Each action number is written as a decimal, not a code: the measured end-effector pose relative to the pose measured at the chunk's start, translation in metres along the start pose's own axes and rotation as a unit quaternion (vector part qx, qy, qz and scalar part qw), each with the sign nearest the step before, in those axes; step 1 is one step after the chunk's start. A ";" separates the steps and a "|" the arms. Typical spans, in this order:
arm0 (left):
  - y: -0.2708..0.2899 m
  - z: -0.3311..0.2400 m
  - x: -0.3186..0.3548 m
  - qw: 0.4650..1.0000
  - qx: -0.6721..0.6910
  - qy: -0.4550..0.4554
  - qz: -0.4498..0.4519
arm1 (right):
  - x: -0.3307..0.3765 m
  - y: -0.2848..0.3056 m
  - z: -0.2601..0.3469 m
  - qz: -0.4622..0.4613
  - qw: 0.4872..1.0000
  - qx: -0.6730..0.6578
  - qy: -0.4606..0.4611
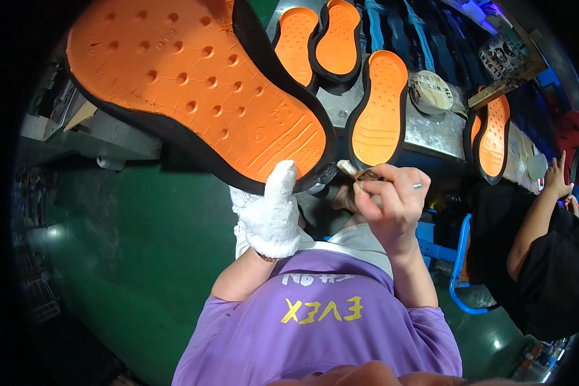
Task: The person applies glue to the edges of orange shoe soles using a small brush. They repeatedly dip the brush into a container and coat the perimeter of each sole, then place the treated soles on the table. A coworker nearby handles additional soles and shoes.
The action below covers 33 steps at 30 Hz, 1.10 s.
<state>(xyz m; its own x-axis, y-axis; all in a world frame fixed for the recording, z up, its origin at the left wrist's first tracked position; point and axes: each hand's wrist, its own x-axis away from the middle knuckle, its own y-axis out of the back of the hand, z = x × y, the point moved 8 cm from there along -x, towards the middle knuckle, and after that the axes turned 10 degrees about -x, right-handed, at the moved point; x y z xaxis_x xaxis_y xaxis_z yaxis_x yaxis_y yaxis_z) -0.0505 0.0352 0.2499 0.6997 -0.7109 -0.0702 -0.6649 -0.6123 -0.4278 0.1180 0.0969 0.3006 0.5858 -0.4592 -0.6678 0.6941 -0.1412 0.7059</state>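
A big shoe sole (193, 83), orange inside with a black rim, is held up close in front of me. My left hand (270, 219), in a white knit glove, grips its near end, thumb pressed on the orange face. The other fingers are hidden beneath the sole. My bare right hand (395, 199), with a ring on one finger, pinches a small brush (349, 168) with a pale tip; most of its handle is covered by the fingers. The brush tip is beside the sole's black edge; whether they touch I cannot tell. Another orange sole (379, 109) lies just beyond my right hand.
Several more soles (338, 38) rest on the metal bench (431, 132) ahead. A round white tub (433, 93) stands there. At right, a co-worker's arm (537, 212) reaches to a red sole (569, 138), near a blue metal frame (460, 276). Green floor (128, 257) lies left.
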 end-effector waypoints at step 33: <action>0.020 0.010 0.002 0.997 -0.045 0.007 -0.069 | 0.019 -0.009 0.004 -0.004 0.992 -0.121 0.025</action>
<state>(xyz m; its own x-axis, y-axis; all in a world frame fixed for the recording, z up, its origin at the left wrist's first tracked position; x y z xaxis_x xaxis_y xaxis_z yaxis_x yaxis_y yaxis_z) -0.0601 0.0248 0.2323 0.7825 -0.6226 -0.0044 -0.5844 -0.7320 -0.3502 0.1217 0.0860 0.2827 0.5954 -0.4143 -0.6884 0.7756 0.0729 0.6270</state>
